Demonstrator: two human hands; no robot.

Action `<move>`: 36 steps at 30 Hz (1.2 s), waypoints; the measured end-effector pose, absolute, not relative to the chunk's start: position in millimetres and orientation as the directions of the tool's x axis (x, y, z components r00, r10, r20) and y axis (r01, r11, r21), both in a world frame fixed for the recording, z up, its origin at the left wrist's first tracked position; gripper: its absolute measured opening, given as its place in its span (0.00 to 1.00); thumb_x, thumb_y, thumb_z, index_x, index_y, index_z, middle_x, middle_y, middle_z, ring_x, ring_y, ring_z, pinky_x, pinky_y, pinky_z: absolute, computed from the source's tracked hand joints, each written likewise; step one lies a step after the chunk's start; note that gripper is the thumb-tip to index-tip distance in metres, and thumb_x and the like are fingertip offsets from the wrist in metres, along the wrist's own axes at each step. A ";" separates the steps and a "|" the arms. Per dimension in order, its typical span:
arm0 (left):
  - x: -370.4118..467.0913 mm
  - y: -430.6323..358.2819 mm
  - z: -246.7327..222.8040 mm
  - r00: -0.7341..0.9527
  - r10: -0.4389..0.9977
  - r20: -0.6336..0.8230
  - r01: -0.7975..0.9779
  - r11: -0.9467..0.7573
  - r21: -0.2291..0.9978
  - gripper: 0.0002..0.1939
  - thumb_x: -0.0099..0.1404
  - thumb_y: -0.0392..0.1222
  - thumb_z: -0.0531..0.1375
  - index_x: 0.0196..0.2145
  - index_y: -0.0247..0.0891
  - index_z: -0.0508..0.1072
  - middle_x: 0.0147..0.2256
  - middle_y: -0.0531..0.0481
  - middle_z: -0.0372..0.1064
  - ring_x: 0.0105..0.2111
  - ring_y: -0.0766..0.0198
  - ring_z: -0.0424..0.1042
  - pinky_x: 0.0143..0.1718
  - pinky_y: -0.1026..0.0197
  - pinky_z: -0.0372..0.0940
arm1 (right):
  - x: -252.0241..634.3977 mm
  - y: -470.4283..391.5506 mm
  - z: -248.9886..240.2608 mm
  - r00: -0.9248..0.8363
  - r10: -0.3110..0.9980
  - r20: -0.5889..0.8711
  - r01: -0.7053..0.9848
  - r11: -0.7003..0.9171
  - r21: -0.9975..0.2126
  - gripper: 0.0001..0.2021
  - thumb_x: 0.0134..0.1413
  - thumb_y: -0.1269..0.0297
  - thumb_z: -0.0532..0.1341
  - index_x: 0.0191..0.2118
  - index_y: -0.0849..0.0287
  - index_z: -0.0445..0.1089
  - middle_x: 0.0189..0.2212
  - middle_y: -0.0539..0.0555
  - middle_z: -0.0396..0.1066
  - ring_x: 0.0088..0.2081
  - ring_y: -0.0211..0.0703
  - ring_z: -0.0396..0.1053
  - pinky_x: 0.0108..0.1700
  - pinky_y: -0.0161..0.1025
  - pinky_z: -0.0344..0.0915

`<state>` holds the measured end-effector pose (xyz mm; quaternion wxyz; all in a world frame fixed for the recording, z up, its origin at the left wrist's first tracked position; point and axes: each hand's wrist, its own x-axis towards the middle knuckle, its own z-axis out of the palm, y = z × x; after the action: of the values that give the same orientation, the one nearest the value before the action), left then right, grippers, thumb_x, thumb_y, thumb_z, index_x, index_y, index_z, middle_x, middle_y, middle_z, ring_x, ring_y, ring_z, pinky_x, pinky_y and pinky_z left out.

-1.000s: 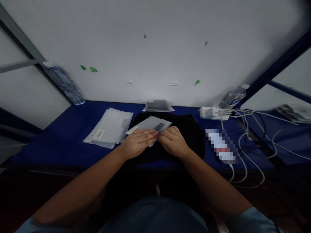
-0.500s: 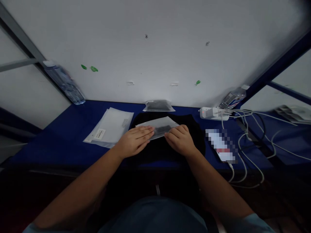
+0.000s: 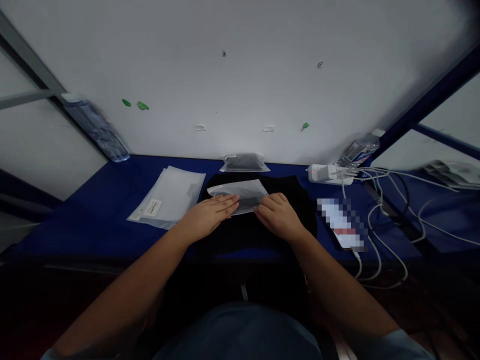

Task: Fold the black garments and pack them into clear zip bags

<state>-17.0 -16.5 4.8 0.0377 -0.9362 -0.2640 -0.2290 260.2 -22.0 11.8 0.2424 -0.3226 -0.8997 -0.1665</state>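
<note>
A frosted plastic bag (image 3: 245,188) with something dark inside lies on a folded black cloth (image 3: 240,235) at the middle of the table. My left hand (image 3: 210,214) rests over the bag's left part, its fingers stretched out flat and close together. At the lower right edge of the same bag, my right hand (image 3: 278,215) has its fingers curled and closed on the plastic; its thumb is mostly hidden. Left of the cloth lies a stack of flat frosted bags (image 3: 174,192) with a printed label. Against the wall, a similar bag with dark contents (image 3: 245,163) sits behind the cloth.
A phone (image 3: 341,222) lies on the blue table (image 3: 90,215) at the right, near a white power strip (image 3: 328,174) and tangled white cables (image 3: 378,250). Plastic bottles stand at the back left (image 3: 99,130) and back right (image 3: 358,150). A white wall (image 3: 240,85) closes the back.
The bag's upper right corner has drawn in toward the left, and its upper left edge sits slightly higher. My hands have hardly moved. The view has shifted slightly.
</note>
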 end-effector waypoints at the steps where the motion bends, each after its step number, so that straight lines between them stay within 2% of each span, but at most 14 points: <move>1: -17.9 -16.1 5.8 0.757 0.482 0.440 0.511 -0.857 0.060 0.25 0.77 0.37 0.49 0.70 0.45 0.56 0.66 0.48 0.60 0.66 0.61 0.60 0.66 0.51 0.61 | 263.1 -21.3 12.4 -0.671 0.507 0.541 0.669 0.729 0.146 0.12 0.69 0.66 0.56 0.31 0.54 0.69 0.31 0.53 0.70 0.36 0.46 0.61 0.42 0.45 0.56; 8: -22.0 -13.9 10.2 0.753 0.488 0.442 0.496 -0.862 0.107 0.23 0.78 0.37 0.48 0.68 0.45 0.59 0.66 0.50 0.61 0.66 0.63 0.60 0.66 0.52 0.60 | 290.4 -16.7 16.9 -0.650 0.544 0.530 0.717 0.671 0.190 0.11 0.67 0.66 0.58 0.31 0.55 0.69 0.30 0.53 0.69 0.35 0.47 0.61 0.40 0.45 0.56; 15: -24.3 -11.7 7.8 0.758 0.478 0.443 0.492 -0.866 0.092 0.25 0.77 0.36 0.49 0.69 0.46 0.57 0.66 0.50 0.59 0.66 0.63 0.59 0.66 0.53 0.61 | 300.1 -11.8 9.9 -0.631 0.555 0.542 0.715 0.686 0.130 0.11 0.67 0.67 0.57 0.30 0.56 0.69 0.29 0.54 0.68 0.35 0.46 0.61 0.40 0.44 0.58; 21: -20.7 -15.9 12.5 0.721 0.537 0.438 0.594 -0.805 0.010 0.23 0.76 0.37 0.49 0.67 0.39 0.61 0.65 0.44 0.62 0.65 0.58 0.62 0.65 0.50 0.61 | 293.8 -12.5 7.3 -0.637 0.515 0.574 0.690 0.712 0.128 0.13 0.68 0.68 0.57 0.29 0.57 0.68 0.28 0.53 0.67 0.33 0.44 0.60 0.38 0.42 0.60; 26: 2.7 -22.9 22.6 0.683 0.650 0.333 0.710 -0.697 -0.097 0.24 0.74 0.36 0.49 0.65 0.30 0.63 0.65 0.38 0.61 0.65 0.53 0.62 0.66 0.49 0.58 | 287.3 -18.3 4.5 -0.666 0.450 0.595 0.649 0.743 0.165 0.12 0.68 0.68 0.57 0.30 0.57 0.70 0.28 0.52 0.68 0.33 0.42 0.61 0.38 0.40 0.59; 32: 22.6 -19.6 27.5 0.681 0.689 0.248 0.729 -0.672 -0.134 0.26 0.72 0.36 0.50 0.66 0.29 0.61 0.66 0.37 0.59 0.66 0.52 0.61 0.66 0.48 0.57 | 285.5 -23.8 4.4 -0.689 0.373 0.621 0.595 0.780 0.191 0.08 0.67 0.68 0.59 0.34 0.57 0.73 0.29 0.52 0.71 0.33 0.42 0.63 0.38 0.40 0.61; 36: 24.8 -17.4 24.5 0.656 0.713 0.247 0.754 -0.634 -0.171 0.26 0.72 0.31 0.45 0.65 0.29 0.62 0.65 0.36 0.61 0.64 0.53 0.63 0.65 0.49 0.59 | 286.9 -22.6 5.5 -0.687 0.402 0.605 0.598 0.786 0.158 0.07 0.68 0.64 0.60 0.39 0.57 0.74 0.30 0.53 0.71 0.32 0.42 0.64 0.37 0.40 0.62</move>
<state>24.8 -17.4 24.5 0.1302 -0.9006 -0.4073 -0.0784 286.9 -22.6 5.5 0.2818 -0.2772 -0.9019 -0.1740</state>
